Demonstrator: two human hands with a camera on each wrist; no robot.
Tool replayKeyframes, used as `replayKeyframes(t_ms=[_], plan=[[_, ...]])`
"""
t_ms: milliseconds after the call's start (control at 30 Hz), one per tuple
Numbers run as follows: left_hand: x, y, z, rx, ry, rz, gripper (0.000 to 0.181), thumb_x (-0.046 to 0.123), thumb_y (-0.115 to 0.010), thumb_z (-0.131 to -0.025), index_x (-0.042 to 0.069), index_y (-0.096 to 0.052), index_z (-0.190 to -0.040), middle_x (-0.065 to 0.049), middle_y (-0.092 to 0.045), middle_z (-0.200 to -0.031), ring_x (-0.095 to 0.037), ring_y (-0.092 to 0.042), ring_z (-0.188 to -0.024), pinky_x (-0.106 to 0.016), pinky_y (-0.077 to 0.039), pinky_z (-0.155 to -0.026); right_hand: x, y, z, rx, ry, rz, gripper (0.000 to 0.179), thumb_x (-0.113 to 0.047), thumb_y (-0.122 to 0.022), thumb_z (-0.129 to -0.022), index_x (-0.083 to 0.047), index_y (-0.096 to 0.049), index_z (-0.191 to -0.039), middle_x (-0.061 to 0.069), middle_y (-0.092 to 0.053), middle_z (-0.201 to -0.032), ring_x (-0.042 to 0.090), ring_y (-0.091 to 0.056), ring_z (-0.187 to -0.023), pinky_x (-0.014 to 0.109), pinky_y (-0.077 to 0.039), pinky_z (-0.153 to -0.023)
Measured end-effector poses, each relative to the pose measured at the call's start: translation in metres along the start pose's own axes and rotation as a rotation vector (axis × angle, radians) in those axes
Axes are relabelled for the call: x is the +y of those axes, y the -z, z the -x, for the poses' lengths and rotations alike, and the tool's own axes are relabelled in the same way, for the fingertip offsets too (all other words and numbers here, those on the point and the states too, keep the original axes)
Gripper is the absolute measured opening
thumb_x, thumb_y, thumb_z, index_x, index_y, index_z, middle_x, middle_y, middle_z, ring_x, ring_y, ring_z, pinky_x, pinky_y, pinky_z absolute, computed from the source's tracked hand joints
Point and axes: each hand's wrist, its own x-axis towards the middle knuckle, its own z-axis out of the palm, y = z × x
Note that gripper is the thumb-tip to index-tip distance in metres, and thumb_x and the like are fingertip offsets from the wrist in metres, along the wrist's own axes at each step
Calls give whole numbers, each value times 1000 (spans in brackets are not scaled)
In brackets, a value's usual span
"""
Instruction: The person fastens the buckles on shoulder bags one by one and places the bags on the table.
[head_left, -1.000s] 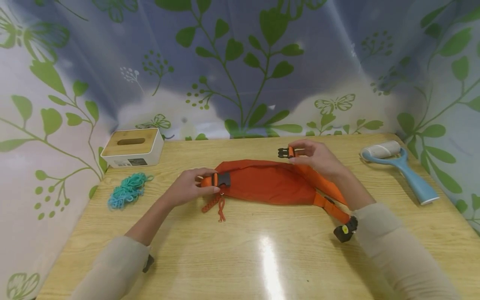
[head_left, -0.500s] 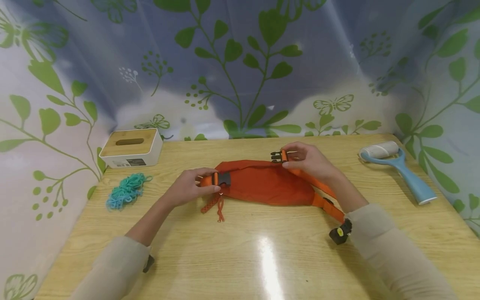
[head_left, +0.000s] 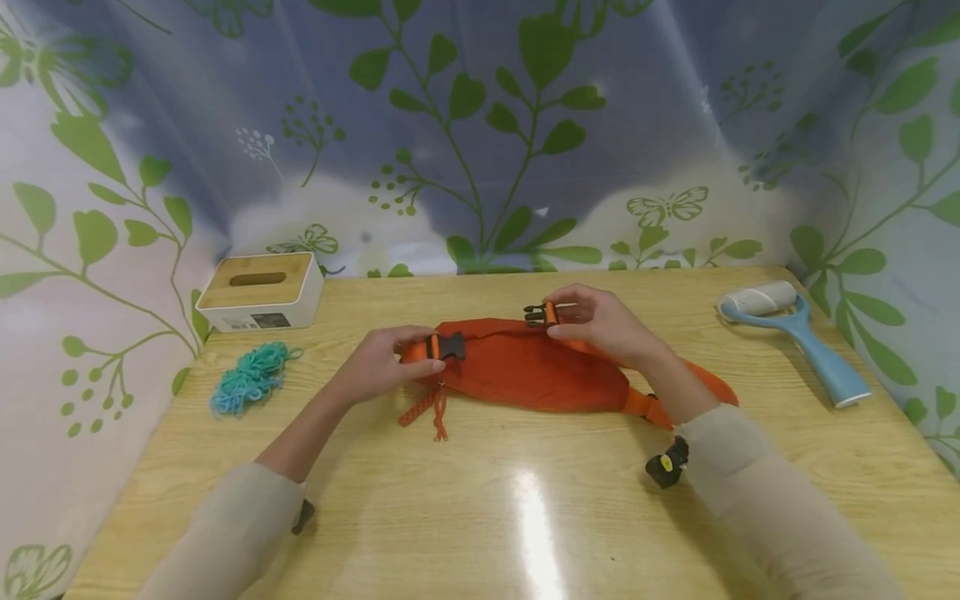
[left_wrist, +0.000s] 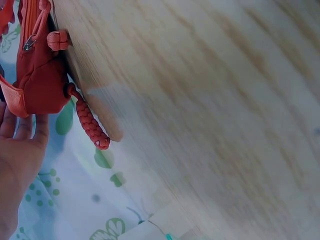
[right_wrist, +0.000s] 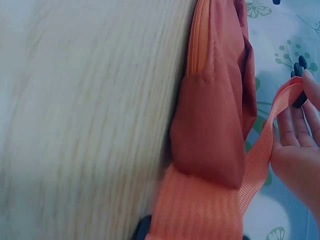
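A red-orange waist bag [head_left: 540,371] lies across the middle of the table, its strap looping round at the right. At the bag's left end my left hand [head_left: 375,362] pinches the black socket half of the buckle [head_left: 452,347] by its orange webbing. My right hand [head_left: 607,325] holds the pronged buckle half [head_left: 538,314] between thumb and fingers, above the bag's back edge, prongs facing left. A gap separates the two halves. In the right wrist view the orange strap [right_wrist: 260,155] runs up to the right hand. A braided cord pull [left_wrist: 91,122] hangs at the bag's left end.
A white tissue box [head_left: 261,292] with a wooden lid stands at the back left, and a bundle of teal yarn [head_left: 253,379] lies before it. To the right is a blue-handled lint roller [head_left: 806,337]. A patterned curtain [head_left: 480,150] closes off the back.
My right hand has moved left with the pronged buckle half, narrowing the gap. The left hand has lifted the socket half slightly and turned it.
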Motion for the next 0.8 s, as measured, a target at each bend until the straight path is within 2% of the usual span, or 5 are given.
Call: replayKeyframes(t_ms=[133,333,600,800], plan=[[1,0,-2,5,20,1,58,41,-77,-90,8,-65,-136,-8,-69,-122,-23,-64,-100,-37,-53,-81,-3,-6,-3,3,17,-4,51,-4,-76,-91,-1,-55,-138,16,-53,-143,34,-51,-132,37,-52,-97],[3,-1,-5,-2,50,34,60,42,-77,-90,8,-64,-137,-9,-69,-119,-23,-63,-96,-36,-53,-78,-8,-17,-8,-6,26,-30,51,-3,-75,-91,-2,-56,-138,16,-55,-141,33,-53,-131,37,-54,-94],[4,-2,-5,11,38,44,57,37,-78,-90,7,-64,-137,-9,-70,-113,-22,-64,-89,-35,-54,-74,-10,-26,-9,-13,38,-33,49,-4,-76,-91,-3,-57,-136,15,-56,-138,33,-55,-127,38,-55,-92],[3,-2,-5,22,32,62,57,36,-78,-90,7,-64,-136,-9,-70,-115,-21,-65,-91,-35,-54,-76,-10,-32,-11,-28,52,-7,49,-4,-77,-90,-2,-58,-135,15,-56,-138,34,-56,-125,42,-54,-94]])
